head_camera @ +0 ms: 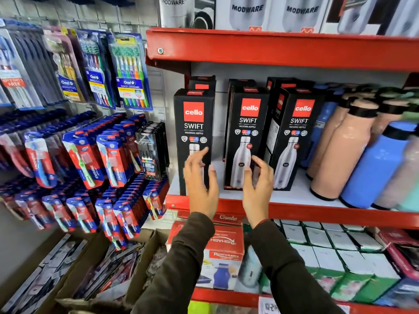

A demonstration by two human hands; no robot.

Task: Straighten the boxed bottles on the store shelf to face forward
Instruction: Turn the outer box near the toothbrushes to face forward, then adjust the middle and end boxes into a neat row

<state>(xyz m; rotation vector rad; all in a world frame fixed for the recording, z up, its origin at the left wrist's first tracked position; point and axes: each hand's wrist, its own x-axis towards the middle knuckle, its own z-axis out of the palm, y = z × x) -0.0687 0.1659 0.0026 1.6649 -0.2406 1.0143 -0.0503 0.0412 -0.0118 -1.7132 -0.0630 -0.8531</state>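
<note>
Three black Cello Swift bottle boxes stand in a front row on the red shelf: a left box, a middle box and a right box. More black boxes stand behind them. The left box faces forward near the shelf's left end. The right box is turned slightly, showing its left side panel. My left hand is open in front of the left box's lower part, fingers spread. My right hand is open in front of the middle box's lower right corner. Neither hand grips a box.
Loose peach and blue bottles lean on the shelf right of the boxes. Modware boxes fill the shelf above. Toothbrush packs hang on the wall to the left. Red and white boxes sit on the shelf below.
</note>
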